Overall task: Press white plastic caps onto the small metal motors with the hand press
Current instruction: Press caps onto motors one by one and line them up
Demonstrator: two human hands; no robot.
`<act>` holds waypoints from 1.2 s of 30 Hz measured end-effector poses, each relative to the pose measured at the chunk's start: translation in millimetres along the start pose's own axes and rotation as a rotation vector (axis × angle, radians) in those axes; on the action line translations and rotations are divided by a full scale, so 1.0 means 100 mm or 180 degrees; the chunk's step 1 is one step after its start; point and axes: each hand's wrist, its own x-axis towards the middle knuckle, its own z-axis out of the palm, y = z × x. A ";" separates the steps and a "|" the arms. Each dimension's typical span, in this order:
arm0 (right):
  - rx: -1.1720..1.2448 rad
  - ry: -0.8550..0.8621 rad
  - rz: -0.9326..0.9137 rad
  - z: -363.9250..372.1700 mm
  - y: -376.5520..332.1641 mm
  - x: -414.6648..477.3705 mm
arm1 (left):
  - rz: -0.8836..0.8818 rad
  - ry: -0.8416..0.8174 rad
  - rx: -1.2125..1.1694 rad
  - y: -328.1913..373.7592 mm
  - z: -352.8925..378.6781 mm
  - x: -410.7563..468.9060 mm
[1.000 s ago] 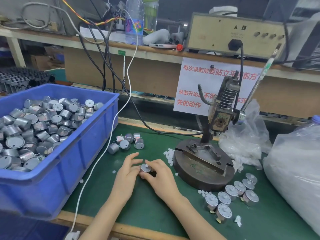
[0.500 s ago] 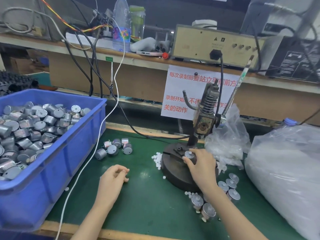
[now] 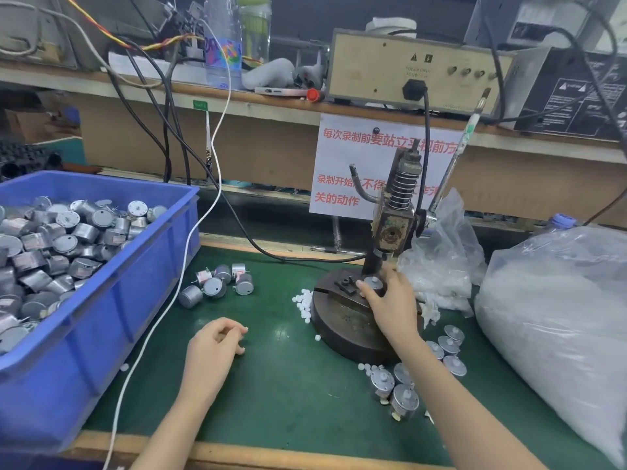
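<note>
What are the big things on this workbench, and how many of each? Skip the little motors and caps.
Blue bin: 1
Hand press: 1
Clear plastic bags: 2, small bag, large bag
Hands: 2, left hand, right hand holding a motor on the press
Total: 6

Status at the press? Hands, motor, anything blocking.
Right hand gripping motor on hand press base. Left hand idle on mat, loosely curled. Lever untouched, nothing in the way.

The bin (image 3: 101, 300) of motors (image 3: 61, 245) sits left, the press (image 3: 373, 300) at centre, the bag (image 3: 559, 317) right; loose motors (image 3: 217, 283) lie between bin and press.
</note>
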 end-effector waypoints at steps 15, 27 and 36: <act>0.3016 0.0440 0.0612 -1.31 -0.73 0.95 | -0.0004 0.0060 -0.0031 0.03 0.01 -0.03; 0.2952 0.0907 0.0076 -1.11 -0.66 0.35 | -0.0031 0.0086 -0.0047 0.00 0.01 -0.02; 0.0755 0.0217 0.0379 -0.35 -0.01 -0.09 | 0.0005 0.0015 0.0023 0.04 0.01 -0.03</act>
